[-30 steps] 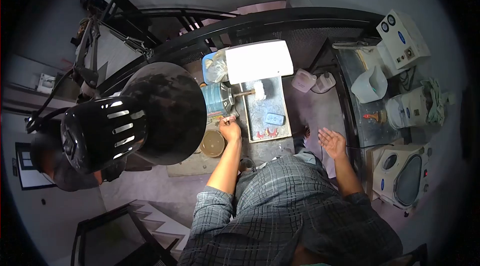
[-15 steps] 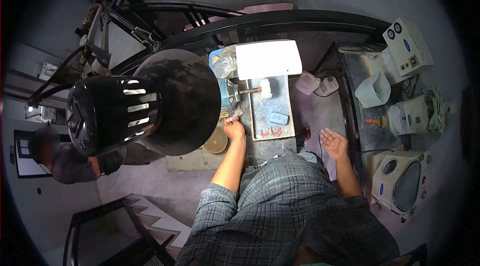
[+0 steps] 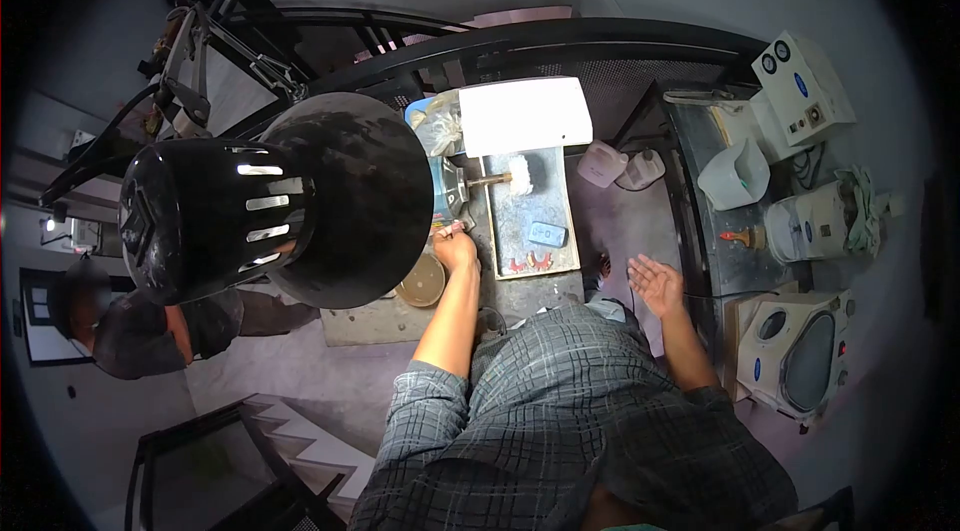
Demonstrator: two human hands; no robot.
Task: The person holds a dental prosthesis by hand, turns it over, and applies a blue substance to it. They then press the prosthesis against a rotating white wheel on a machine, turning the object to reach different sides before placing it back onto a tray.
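My left hand [image 3: 456,249] reaches forward to the base of a blue polishing motor [image 3: 446,193], fingers curled, fingertips at the motor's foot. Something small may be pinched there, but I cannot make it out. The motor's shaft carries a white buffing wheel [image 3: 520,174] over a grey metal tray [image 3: 556,193]. A small blue block [image 3: 547,233] and red pieces [image 3: 530,262] lie in the tray. A round brown tin [image 3: 423,282] sits just left of my left hand. My right hand [image 3: 655,284] hovers palm up and empty, right of the tray.
A big black lamp shade [image 3: 270,201] hangs close on the left and hides part of the bench. A bright white panel [image 3: 520,115] glows above the motor. Plastic jugs [image 3: 620,167], a white beaker [image 3: 735,176] and white machines [image 3: 800,81] stand right. Another person [image 3: 120,331] is lower left.
My left hand has edged forward and left, closer to the motor's base. The lamp shade has shifted across the view as my head moved. My right hand stays open.
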